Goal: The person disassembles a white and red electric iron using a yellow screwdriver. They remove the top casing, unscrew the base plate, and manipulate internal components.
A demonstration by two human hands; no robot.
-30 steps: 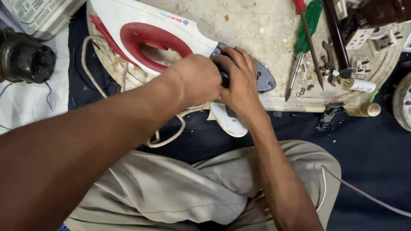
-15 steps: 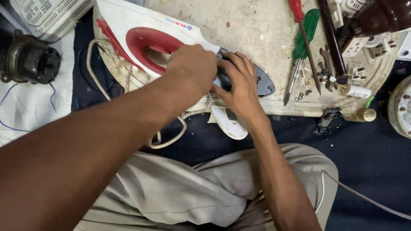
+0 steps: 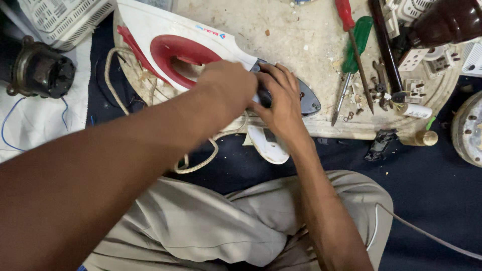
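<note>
Iron (image 3: 175, 37) white, handle opening and rear trim red, nose part dark blue-grey. Cord (image 3: 201, 163) beige. Screwdrivers: one handle red (image 3: 345, 14), other green (image 3: 357, 42). Board (image 3: 301, 40) pale grey, speckled with crumbs. Trousers (image 3: 211, 226) beige-grey. Floor cloth (image 3: 432, 190) dark navy. Basket (image 3: 60, 20) white lattice. Motor (image 3: 40, 70) black-brown.

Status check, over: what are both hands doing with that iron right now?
Left hand and right hand both pressed on the front of the white and red iron. Iron lying on the worn board. Screwdrivers lie beside it, not touched.
</note>
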